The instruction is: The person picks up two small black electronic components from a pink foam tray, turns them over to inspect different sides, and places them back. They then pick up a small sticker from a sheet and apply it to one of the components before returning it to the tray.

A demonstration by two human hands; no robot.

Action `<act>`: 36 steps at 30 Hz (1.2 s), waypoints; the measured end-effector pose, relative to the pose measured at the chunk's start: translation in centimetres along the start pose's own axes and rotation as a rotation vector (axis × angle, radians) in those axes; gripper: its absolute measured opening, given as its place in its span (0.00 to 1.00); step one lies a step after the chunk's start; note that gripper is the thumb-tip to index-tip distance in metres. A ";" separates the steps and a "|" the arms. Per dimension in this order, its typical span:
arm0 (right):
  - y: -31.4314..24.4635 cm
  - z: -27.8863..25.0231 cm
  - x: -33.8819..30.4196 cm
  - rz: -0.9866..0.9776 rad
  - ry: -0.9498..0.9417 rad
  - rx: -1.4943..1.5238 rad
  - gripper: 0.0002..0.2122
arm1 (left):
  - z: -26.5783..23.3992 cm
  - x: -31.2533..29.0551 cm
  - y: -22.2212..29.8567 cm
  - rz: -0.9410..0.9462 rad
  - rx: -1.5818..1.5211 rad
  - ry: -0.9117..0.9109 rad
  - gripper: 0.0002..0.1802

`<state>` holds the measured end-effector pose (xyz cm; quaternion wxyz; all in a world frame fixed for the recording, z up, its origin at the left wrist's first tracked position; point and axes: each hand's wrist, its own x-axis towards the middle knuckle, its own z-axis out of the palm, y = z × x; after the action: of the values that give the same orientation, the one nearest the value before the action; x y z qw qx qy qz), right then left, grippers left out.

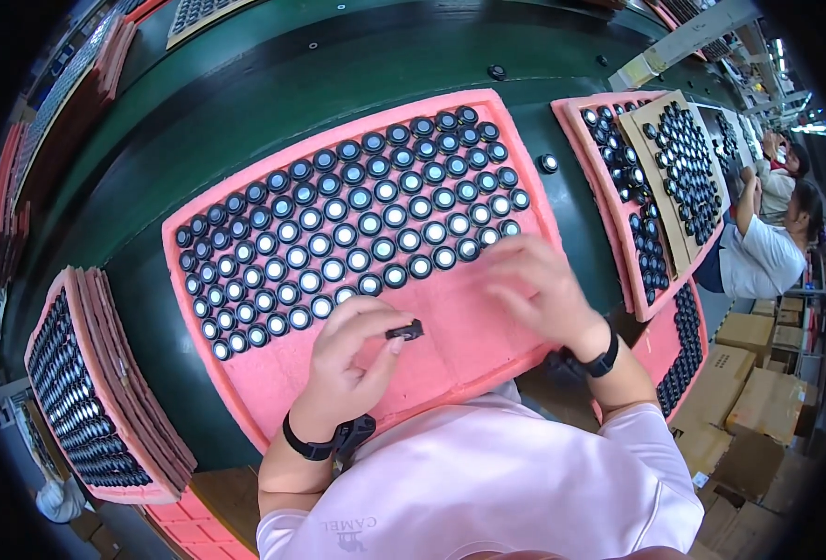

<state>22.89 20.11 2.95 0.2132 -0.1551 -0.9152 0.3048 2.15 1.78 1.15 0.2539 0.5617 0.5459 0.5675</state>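
My left hand [346,359] is closed, pinching a small black part [405,330] between thumb and fingers above the bare front strip of a pink foam tray [431,359]. Rows of round black pieces with shiny pale centres [358,259] fill the tray's middle and far side. My right hand [536,289] hovers over the tray's right side, close to the end of the nearest row. Its fingers are slightly blurred, with thumb and fingers apart and nothing visible between them. Dark bands circle both my wrists.
A stack of filled pink trays [105,373] stands at the left. More trays lie at the right, one bearing a cardboard sheet [651,168] with round pieces on it. One loose piece [548,163] sits on the green table [273,89]. Cardboard boxes [767,401] and two people are farther right.
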 end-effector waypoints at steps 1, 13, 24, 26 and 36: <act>-1.2 0.7 0.0 0.002 0.002 -0.003 0.09 | 0.0 0.2 0.1 0.054 0.057 -0.070 0.17; 0.6 0.1 -0.1 0.091 0.003 0.031 0.11 | 0.6 -0.2 0.4 -0.172 -0.034 0.004 0.15; 5.4 -3.7 -1.0 -0.024 -0.005 -0.533 0.09 | 0.3 0.2 0.3 -0.117 0.037 -0.024 0.12; 5.3 -4.0 -1.0 -0.044 -0.026 -0.510 0.09 | 0.3 0.3 0.4 -0.119 0.036 -0.025 0.12; 6.5 -4.1 -0.1 -0.045 -0.041 -0.483 0.09 | 0.3 0.4 0.4 -0.141 0.021 -0.018 0.11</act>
<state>26.02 27.04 1.86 0.1578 -0.1750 -0.9689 0.0752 2.43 2.11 1.56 0.2922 0.5293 0.5879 0.5374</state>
